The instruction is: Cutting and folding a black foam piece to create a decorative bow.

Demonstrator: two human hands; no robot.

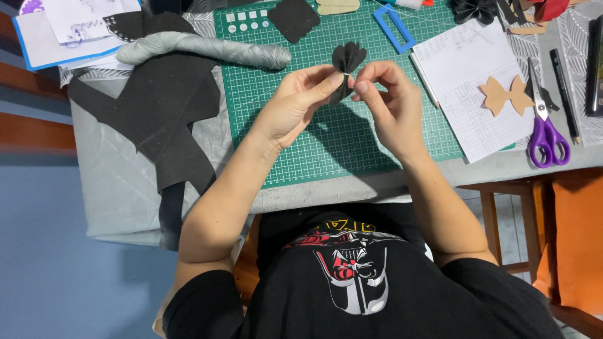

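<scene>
A small black pleated bow-shaped piece (347,59) is pinched at its middle between both hands, held above the green cutting mat (282,144). My left hand (295,100) grips it from the left with thumb and fingers. My right hand (389,103) pinches the same middle from the right. The upper fan of the piece spreads out above my fingers; its lower part is mostly hidden between them.
Purple-handled scissors (545,129), a tan bow cutout (504,95) on a white sheet (468,69), a pencil (424,80), a blue rectangular frame (394,28), a grey roll (207,49) and large black scraps (160,113) lie around the mat. A wooden stool (502,194) stands at right.
</scene>
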